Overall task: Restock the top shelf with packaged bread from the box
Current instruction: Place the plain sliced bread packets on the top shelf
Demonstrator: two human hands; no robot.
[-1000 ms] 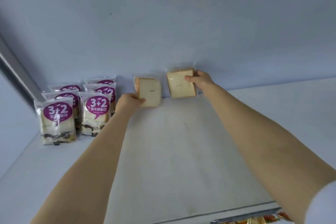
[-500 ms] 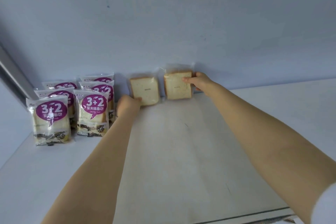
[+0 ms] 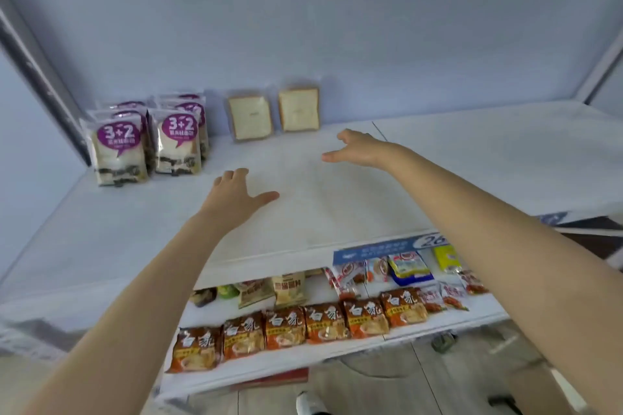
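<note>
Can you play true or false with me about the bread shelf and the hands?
Two plain bread packets stand against the back wall. True.
The right hand holds a bread packet. False: it is open and holds nothing.
The purple-label packets stand left of the plain ones. True.
The left hand touches the purple-label packets. False: it is over bare top shelf, apart from them.
Orange noodle packets line the lower shelf. True.

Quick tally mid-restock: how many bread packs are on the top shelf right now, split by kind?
Purple-label 3+2 bread packs: 6, in two columns of 3, the rear ones partly hidden
Clear-wrapped plain toast packs: 2
Total: 8
</note>
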